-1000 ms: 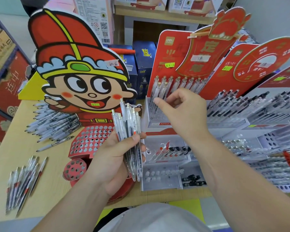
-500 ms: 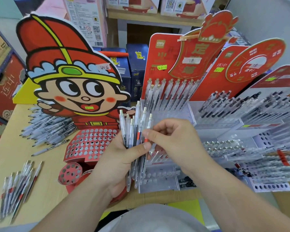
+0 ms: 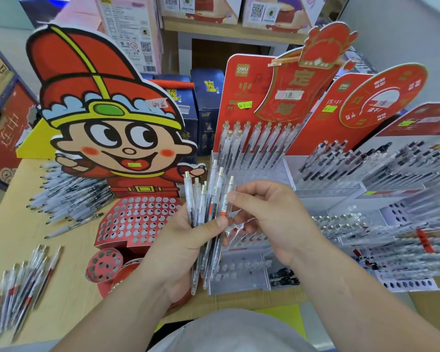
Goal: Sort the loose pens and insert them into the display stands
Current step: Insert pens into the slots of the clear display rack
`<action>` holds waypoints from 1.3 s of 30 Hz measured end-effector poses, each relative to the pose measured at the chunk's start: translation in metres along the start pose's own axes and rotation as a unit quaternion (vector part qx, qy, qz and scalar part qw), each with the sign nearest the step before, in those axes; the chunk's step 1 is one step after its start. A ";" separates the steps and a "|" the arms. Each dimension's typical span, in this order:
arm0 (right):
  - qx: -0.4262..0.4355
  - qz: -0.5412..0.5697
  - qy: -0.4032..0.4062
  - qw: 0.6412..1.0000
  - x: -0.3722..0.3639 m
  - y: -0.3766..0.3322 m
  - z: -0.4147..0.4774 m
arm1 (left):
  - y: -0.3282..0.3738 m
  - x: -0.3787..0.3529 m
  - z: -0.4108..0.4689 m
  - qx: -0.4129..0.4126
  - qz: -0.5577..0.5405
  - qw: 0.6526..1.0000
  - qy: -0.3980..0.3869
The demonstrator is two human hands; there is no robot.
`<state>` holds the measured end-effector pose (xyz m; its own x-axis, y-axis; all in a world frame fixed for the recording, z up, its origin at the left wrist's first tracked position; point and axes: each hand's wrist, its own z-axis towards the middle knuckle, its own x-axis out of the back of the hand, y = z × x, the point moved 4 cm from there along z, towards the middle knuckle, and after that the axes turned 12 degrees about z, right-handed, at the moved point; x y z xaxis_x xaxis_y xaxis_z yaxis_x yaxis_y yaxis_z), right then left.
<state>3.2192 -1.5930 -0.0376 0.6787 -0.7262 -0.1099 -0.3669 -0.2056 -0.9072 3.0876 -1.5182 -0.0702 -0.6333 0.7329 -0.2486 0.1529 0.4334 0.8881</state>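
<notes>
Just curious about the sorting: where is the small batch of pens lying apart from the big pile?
Head view, lower left: the small batch of pens lies on the table near its front edge, left of the red cartoon stand.

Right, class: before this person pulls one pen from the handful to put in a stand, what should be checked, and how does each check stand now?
1. Left hand grips the bundle of pens securely: ok.
2. Right hand pinches the rightmost pen: ok.
3. Pen tops in the bundle all point up: ok.
4. Red stand has free holes: ok.
5. Pinched pen matches its intended stand: cannot tell.
</notes>
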 end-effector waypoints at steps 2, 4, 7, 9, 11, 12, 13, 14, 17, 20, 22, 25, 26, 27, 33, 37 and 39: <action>0.004 0.005 0.003 1.000 0.000 0.002 0.000 | 0.000 0.001 0.000 -0.001 0.012 1.000 0.004; 0.006 0.007 -0.001 1.000 -0.001 0.003 0.000 | 0.000 0.001 0.001 -0.005 0.025 1.000 -0.001; 0.006 0.022 0.001 1.000 0.001 0.003 0.000 | 0.000 0.001 0.001 0.002 0.006 1.000 0.002; 0.006 0.043 0.002 0.999 0.004 0.003 0.001 | -0.001 0.001 0.001 0.010 -0.009 1.000 0.009; 0.011 0.072 -0.006 0.997 0.007 0.001 0.001 | -0.002 0.002 0.002 0.027 -0.013 0.999 0.024; 0.019 0.087 -0.007 0.996 0.010 -0.002 0.001 | -0.003 0.004 0.003 0.042 -0.016 0.998 0.037; 0.035 0.099 -0.001 0.994 0.014 -0.007 0.001 | -0.005 0.006 0.004 0.056 -0.018 0.997 0.051; 0.060 0.105 0.012 0.993 0.019 -0.014 0.002 | -0.006 0.008 0.005 0.065 -0.016 0.996 0.062; 0.180 0.080 0.066 0.978 0.036 -0.047 0.004 | -0.008 0.013 0.006 0.066 -0.022 0.995 0.076; 0.302 0.009 0.109 0.947 0.040 -0.073 0.009 | -0.010 0.014 0.006 0.066 -0.045 0.994 0.069; 0.354 -0.056 0.132 0.924 0.037 -0.078 0.015 | -0.011 0.013 0.006 0.068 -0.048 0.994 0.065; 0.397 -0.128 0.146 0.897 0.030 -0.076 0.025 | -0.012 0.015 0.005 0.069 -0.039 0.995 0.065; 0.403 -0.145 0.144 0.892 0.027 -0.073 0.028 | -0.012 0.016 0.006 0.069 -0.037 0.995 0.067; 0.408 -0.161 0.141 0.888 0.025 -0.071 0.030 | -0.013 0.017 0.005 0.068 -0.036 0.995 0.068; 0.424 -0.207 0.147 0.869 0.022 -0.070 0.032 | -0.012 0.018 0.004 0.064 -0.029 0.995 0.068; 0.378 -0.236 0.118 0.887 0.022 -0.062 0.040 | -0.011 0.019 0.004 0.063 -0.030 0.995 0.077; 0.366 -0.246 0.109 0.891 0.019 -0.055 0.042 | -0.011 0.020 0.005 0.063 -0.028 0.994 0.082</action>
<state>3.2790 -1.5675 -0.0071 0.4734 -0.7927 0.3841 0.5091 -0.1097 -0.8537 3.0770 -1.5058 -0.0870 -0.7567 0.6150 -0.2217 0.2002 0.5409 0.8169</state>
